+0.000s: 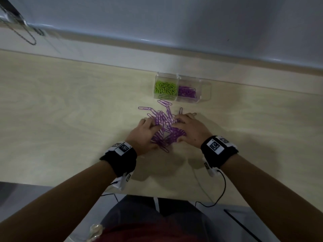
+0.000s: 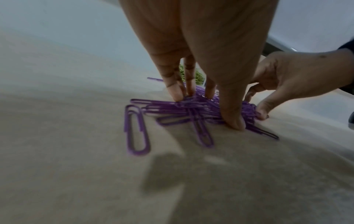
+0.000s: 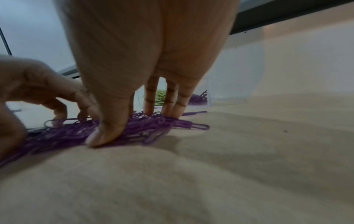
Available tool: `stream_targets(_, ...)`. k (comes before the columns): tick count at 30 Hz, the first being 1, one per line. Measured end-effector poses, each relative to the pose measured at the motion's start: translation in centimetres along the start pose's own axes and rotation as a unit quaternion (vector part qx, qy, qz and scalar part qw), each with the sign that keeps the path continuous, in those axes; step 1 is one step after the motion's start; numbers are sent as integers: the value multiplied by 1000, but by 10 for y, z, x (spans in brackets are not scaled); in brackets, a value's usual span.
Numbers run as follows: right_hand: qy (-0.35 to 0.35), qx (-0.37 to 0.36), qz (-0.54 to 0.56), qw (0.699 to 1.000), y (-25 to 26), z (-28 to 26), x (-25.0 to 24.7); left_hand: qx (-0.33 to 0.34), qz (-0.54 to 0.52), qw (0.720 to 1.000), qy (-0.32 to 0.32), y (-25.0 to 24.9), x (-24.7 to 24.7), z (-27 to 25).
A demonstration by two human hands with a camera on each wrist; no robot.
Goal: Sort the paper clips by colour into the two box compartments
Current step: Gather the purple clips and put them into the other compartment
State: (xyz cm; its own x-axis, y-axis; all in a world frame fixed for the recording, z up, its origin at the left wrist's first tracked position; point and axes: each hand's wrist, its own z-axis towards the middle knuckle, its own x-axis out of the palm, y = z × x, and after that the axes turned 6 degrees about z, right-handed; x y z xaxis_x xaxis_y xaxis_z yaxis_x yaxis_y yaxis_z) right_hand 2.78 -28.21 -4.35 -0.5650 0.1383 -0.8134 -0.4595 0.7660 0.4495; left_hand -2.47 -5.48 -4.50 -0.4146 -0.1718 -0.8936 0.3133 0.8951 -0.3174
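While both hands are working at the centre of the head view, the left hand [image 1: 146, 132] and the right hand [image 1: 189, 127] are flanking a heap of purple paper clips [image 1: 165, 126] on the table [image 1: 70, 110], fingers spread and bearing down on it rather than closed round anything. Above and to the right, the clear box [image 1: 181, 88] is holding green clips [image 1: 165, 88] in its left compartment and purple ones in its right.

Lower down, the left wrist view is showing straight fingertips [image 2: 177, 97] pressing the pile, one stray clip [image 2: 136, 130] lying apart at left centre.

Across in the right wrist view, the thumb [image 3: 107, 133] is pinning the tangle.

Light, stiff and slippery, these clips are likely to snag together; scooping from the pile's edges looks best. Palms are hiding the heap's middle, and blur is softening everything.
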Motion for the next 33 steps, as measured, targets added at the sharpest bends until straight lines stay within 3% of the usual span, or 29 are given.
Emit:
stream_targets(7,-92,-68,-57,992,-6,-5,20,47,57,996,46,-19,-10,20)
stream_targets(11,-153,-35,42,987,-8,-12,12,41,55,997,25,-21,-19,28)
stream_targets(13,-207,2,140,968,-8,-17,4,29,16,999,0,-19,-22,30)
stream_targets(16,-276,67,294,913,-9,-22,-15,-3,-57,997,-49,-19,-28,30)
stream_targets(18,-308,87,330,888,-10,-21,-36,-31,-114,989,-93,-23,-33,31)
stream_targets(23,-345,87,227,907,-25,8,-87,-72,-285,941,-166,-41,-48,46)
stream_targets(27,-260,97,98,956,-34,43,-93,-87,-341,910,-221,-60,-73,72)
stream_targets(29,-222,97,86,966,-33,48,-91,-93,-379,887,-248,-68,-82,91)
stream_targets(31,-257,96,104,956,-36,40,-89,-110,-393,870,-276,-72,-89,113)
stream_targets(33,-332,106,136,927,-40,23,-82,-119,-365,874,-299,-76,-95,132)
